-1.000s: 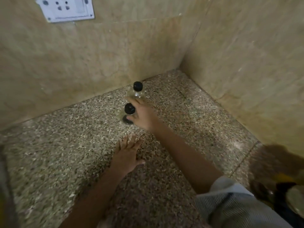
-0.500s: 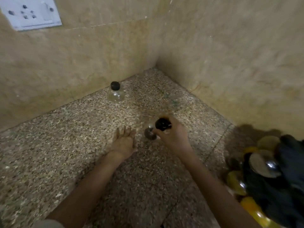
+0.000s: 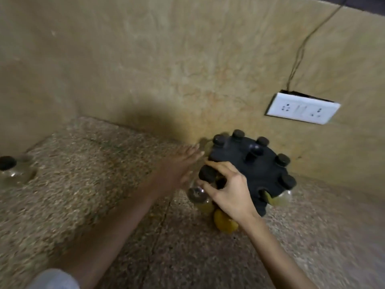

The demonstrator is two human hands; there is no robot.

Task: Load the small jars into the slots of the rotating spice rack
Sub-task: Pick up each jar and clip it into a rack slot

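A jar (image 3: 201, 185) (black-capped) is gripped by the right hand (image 3: 231, 195) at the rack's (image 3: 253, 163) near-left rim, against the desk's (image 3: 93, 184) back edge. The left hand (image 3: 179, 163) lies flat, released. Another jar (image 3: 12, 170) stands at the far-left corner, well apart.

Left hand (image 3: 179, 165) motion-blurred

2 bare forearms, left arm (image 3: 116, 224) with a pale grey ribbed sleeve (image 3: 54, 279) at the elbow
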